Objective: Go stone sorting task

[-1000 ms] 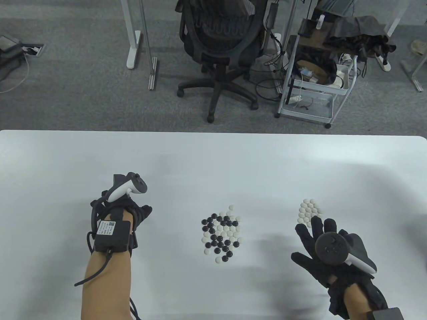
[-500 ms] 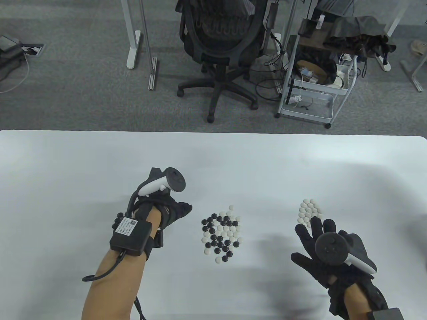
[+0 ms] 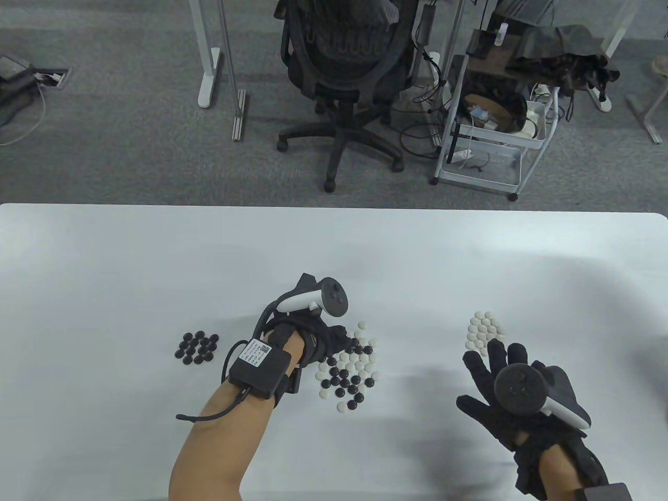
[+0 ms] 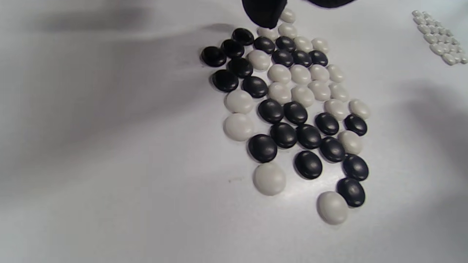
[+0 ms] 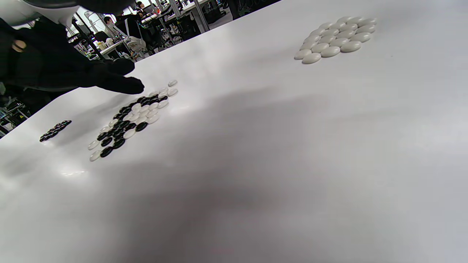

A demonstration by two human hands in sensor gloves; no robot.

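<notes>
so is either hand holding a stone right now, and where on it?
Right hand: open, holds nothing. Left hand: fingertips reach over the mixed pile; any pinch cannot be told.

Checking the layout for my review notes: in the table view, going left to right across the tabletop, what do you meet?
Sorted black stones → left hand at the left edge of the mixed pile → mixed pile of black and white stones → sorted white stones → right hand, fingers spread, just nearer than the white group.
</notes>
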